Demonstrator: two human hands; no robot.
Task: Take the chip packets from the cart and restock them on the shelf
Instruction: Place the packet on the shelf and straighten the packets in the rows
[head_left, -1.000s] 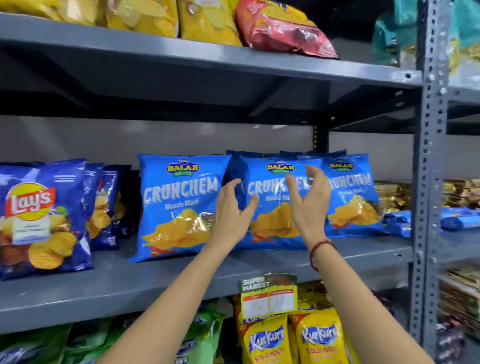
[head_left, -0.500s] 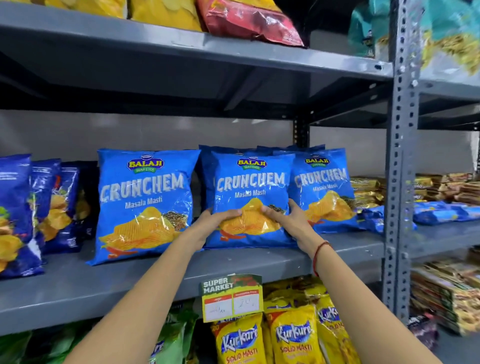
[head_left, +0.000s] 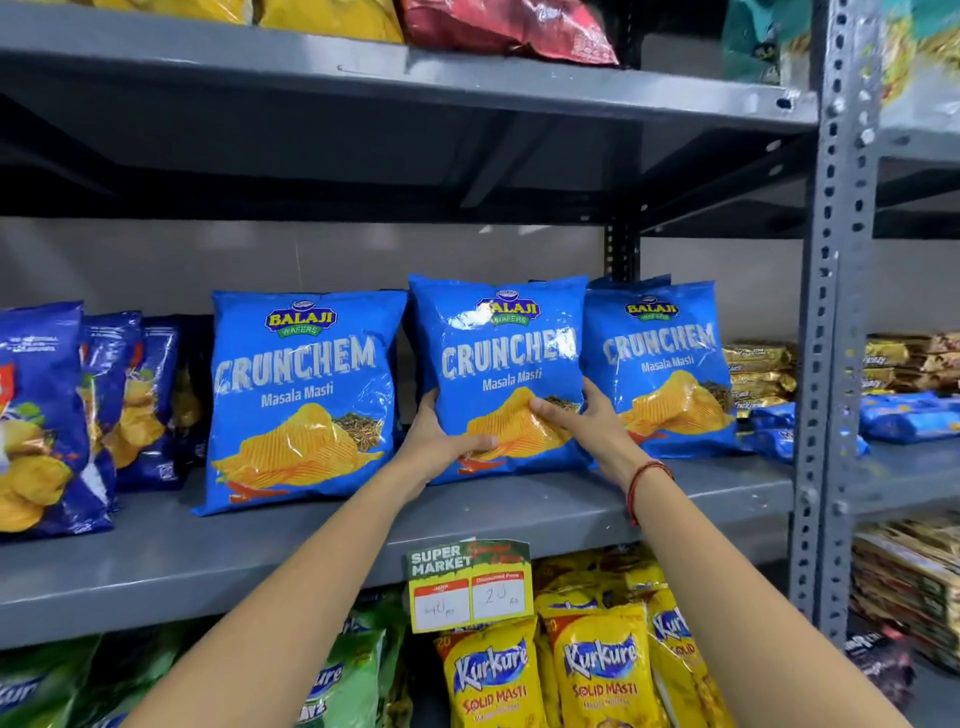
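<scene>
A grey steel shelf (head_left: 156, 561) spans the view, its perforated upright (head_left: 831, 364) at three o'clock. On it stand three blue Balaji Crunchem packets — the left packet (head_left: 298, 400) at nine o'clock of centre, the middle packet (head_left: 501, 358) upright at centre, the right packet (head_left: 662, 364) at three. The left hand (head_left: 441, 441) has its grip clamped on the middle packet's lower left edge; the right hand (head_left: 587, 421) grips its lower right, fingers across the front. The packet's base seems to touch the shelf. A price tag (head_left: 470, 587) hangs at six o'clock.
</scene>
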